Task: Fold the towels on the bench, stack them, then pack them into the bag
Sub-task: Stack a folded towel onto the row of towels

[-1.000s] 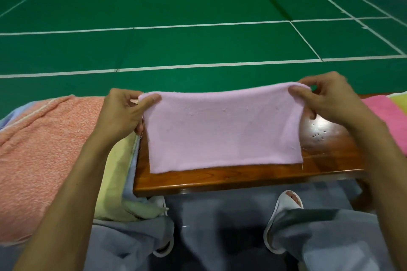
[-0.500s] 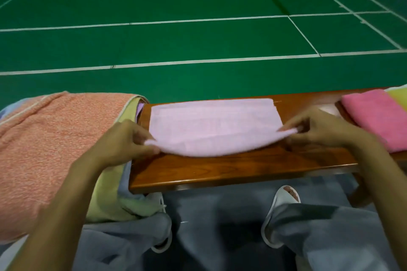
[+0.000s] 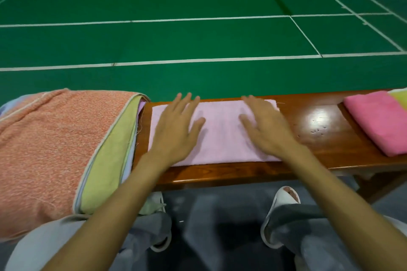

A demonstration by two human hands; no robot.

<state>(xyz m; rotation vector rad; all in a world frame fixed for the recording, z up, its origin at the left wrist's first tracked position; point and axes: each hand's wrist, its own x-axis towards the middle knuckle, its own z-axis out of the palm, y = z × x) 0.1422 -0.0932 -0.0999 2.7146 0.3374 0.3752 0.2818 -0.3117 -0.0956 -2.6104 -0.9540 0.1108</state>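
Since the pale pink towel (image 3: 220, 136), pressed under the flat, ungripping left hand (image 3: 176, 127) and right hand (image 3: 265, 130), is judged soft and limp, its corners should be pinched.

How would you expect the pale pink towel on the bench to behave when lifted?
Probably floppy: the pale pink towel lies flat as thin cloth, so it should sag where unsupported. Likely light for its size. On the glossy bench it might slide when pushed.
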